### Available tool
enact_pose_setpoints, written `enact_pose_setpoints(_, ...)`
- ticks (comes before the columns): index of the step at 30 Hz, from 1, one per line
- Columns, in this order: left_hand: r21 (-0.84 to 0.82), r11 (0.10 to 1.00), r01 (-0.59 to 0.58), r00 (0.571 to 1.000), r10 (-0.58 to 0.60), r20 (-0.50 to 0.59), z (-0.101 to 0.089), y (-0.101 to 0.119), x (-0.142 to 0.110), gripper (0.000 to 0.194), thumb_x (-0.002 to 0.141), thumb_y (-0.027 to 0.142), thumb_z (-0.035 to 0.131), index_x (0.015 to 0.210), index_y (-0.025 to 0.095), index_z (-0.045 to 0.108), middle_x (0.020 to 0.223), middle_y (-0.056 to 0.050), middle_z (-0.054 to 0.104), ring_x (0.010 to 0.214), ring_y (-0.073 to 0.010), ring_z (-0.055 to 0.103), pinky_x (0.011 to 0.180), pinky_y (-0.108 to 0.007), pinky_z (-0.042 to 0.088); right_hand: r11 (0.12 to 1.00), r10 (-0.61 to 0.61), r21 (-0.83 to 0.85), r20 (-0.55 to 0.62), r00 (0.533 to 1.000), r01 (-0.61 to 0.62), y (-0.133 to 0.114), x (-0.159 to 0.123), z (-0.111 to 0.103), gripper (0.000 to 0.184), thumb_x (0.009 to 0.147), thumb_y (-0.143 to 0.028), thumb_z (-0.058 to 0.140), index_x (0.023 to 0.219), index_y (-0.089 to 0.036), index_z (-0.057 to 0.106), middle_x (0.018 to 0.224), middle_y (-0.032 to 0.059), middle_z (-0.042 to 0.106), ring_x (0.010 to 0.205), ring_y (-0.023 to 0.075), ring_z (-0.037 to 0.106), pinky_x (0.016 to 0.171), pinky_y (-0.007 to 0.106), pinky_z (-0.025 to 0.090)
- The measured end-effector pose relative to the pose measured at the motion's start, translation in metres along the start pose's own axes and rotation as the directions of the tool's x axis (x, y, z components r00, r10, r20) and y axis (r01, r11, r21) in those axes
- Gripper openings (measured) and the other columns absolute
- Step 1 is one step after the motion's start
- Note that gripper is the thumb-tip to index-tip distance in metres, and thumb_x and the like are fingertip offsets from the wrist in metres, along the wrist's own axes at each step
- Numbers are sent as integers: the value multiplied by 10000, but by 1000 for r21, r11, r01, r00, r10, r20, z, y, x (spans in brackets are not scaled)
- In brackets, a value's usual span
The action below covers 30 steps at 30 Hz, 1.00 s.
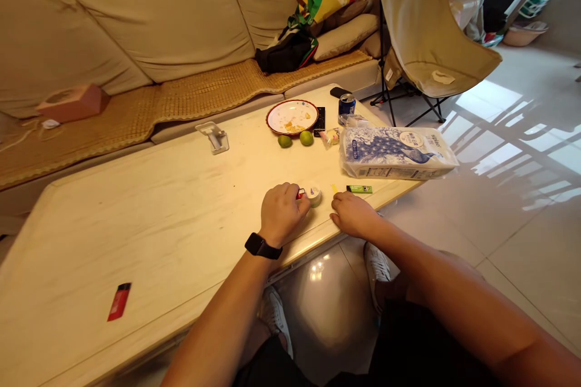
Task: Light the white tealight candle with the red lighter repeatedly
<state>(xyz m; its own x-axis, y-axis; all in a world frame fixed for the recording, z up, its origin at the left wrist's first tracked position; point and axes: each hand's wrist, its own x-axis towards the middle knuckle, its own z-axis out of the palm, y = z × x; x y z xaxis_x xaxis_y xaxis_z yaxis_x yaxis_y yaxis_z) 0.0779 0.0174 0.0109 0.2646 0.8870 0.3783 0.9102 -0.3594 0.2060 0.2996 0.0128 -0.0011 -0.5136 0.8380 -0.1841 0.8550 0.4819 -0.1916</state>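
Note:
My left hand (282, 211), with a black watch (263, 246) at the wrist, is closed on a small red object (300, 193), mostly hidden by the fingers. Right beside its thumb stands a whitish roll, like tape (313, 196); whether the two touch I cannot tell. My right hand (355, 215) rests low at the table's near edge, its fingers drawn together at a small yellow strip (334, 188) that sticks out past them. Just beyond that hand lies a green lighter (359, 189).
On the table (172, 211) lie a red lighter (119, 301), a white holder (213, 137), limes (307, 138), a plate (278, 115), a can (347, 104) and a large tissue pack (399, 152). Behind are a sofa (158, 18) and a folding chair (431, 42).

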Motion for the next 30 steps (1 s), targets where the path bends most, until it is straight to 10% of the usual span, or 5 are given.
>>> enact_pose_setpoints(21, -2, 999, -32, 998, 32, 47, -2, 5, 2, 114, 878, 280, 600, 789, 218, 565, 771, -96, 606, 764, -274, 549, 712, -409, 381, 1000, 9, 13, -10, 1000, -9, 1, 0, 1, 278, 989, -314, 565, 1107, -125, 730, 1181, 166, 680, 1168, 287, 580, 1024, 357, 424)
enact_pose_setpoints(30, -487, 821, 300, 937, -349, -11, -12, -6, -7, 243, 1007, 389, 448, 845, 229, 534, 787, -37, 583, 747, -209, 532, 703, -351, 401, 1000, 5, 5, 2, 1000, -5, 0, 0, -1, 289, 990, -320, 559, 1114, -123, 730, 1196, 176, 680, 1182, 299, 579, 1038, 369, 426)
